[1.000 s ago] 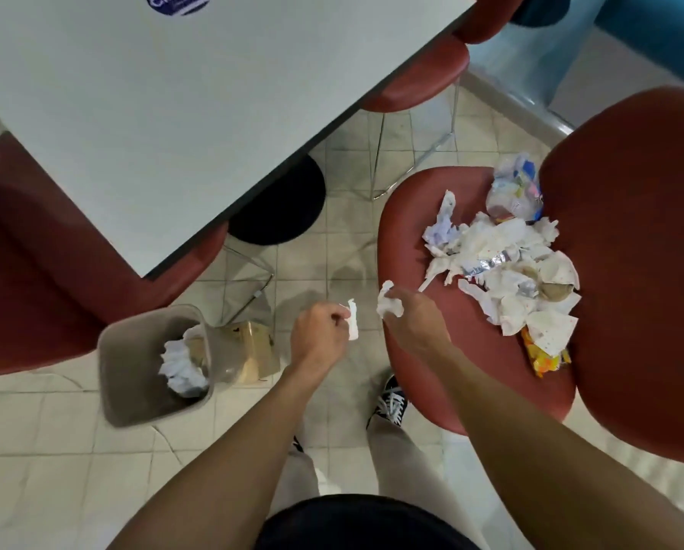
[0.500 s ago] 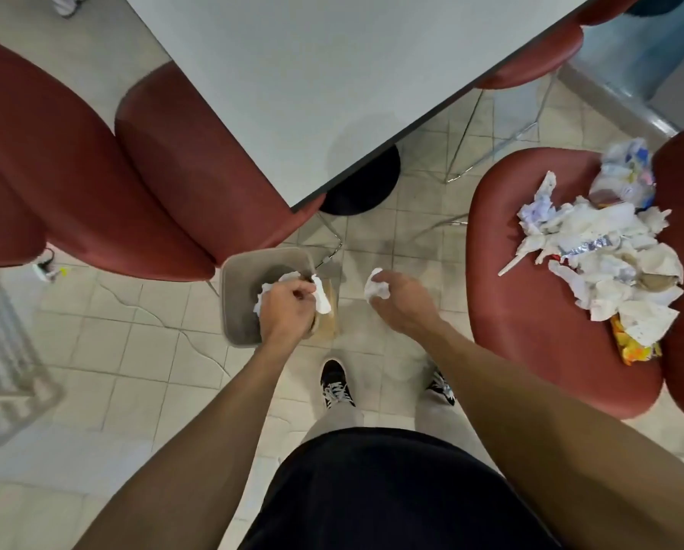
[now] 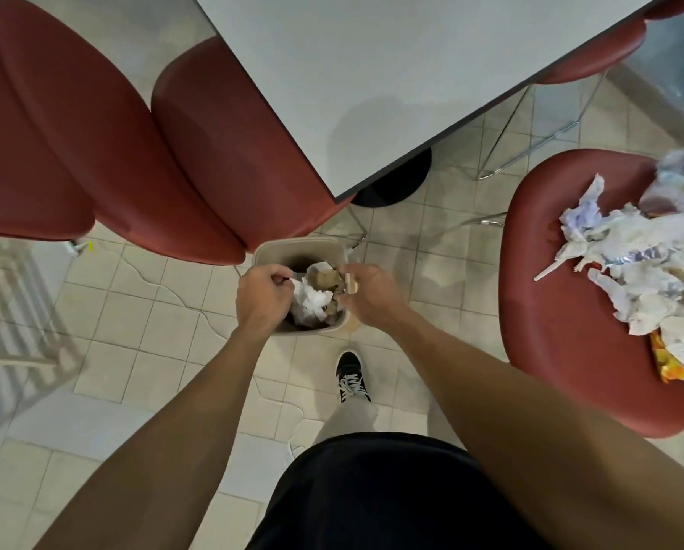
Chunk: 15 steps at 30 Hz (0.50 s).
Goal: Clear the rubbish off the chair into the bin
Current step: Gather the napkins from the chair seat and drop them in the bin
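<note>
A heap of crumpled white tissues, wrappers and paper rubbish [image 3: 645, 267] is seen lying on the seat of a red chair [image 3: 562, 331] at the right of the scene, with an orange-yellow packet [image 3: 667, 361] at its near edge. The bin [image 3: 289, 250], a small beige tub, stands on the tiled floor [image 3: 134, 323] to the left of that chair, well apart from it; crumpled white tissue and brown paper [image 3: 314, 293] are seen inside it. Both hands are held over the bin's opening. The left hand [image 3: 263, 297] is curled at the bin's left rim, but whether anything is held in it cannot be told. The right hand [image 3: 366, 293] is curled at the right rim, with a small pale scrap [image 3: 350, 283] seen pinched at its fingers. One black shoe [image 3: 351, 377] is seen just near of the bin. A grey worktop [image 3: 392, 73] lies beyond the bin, and two more red chairs [image 3: 142, 144] stand at the far left.
</note>
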Tool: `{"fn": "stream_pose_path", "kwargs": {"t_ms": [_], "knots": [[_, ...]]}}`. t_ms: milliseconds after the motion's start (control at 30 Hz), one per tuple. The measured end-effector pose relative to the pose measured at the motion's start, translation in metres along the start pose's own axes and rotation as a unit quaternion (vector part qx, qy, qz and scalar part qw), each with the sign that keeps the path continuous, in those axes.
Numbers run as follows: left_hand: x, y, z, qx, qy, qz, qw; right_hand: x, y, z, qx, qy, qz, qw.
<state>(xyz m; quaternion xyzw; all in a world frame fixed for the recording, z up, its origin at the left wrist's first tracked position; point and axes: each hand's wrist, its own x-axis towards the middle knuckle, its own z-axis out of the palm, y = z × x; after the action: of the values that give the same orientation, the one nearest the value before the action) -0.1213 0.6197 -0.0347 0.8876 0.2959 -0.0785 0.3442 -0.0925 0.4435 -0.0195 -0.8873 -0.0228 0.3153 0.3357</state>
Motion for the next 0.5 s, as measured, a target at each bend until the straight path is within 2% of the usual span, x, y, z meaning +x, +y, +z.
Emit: {"fn": "stream_pose_path", "kwargs": {"t_ms": [233,500], "knots": [[-0.008,0.038,0.032,0.027,-0.05,0.045,0.997,-0.007,0.047,-0.031,0.028,0.018,0.047,0.998],[-0.037,0.122,0.116,0.071,-0.121,0.139,0.98,-0.039,0.146,-0.101,0.08,0.086,0.133,0.984]]}}
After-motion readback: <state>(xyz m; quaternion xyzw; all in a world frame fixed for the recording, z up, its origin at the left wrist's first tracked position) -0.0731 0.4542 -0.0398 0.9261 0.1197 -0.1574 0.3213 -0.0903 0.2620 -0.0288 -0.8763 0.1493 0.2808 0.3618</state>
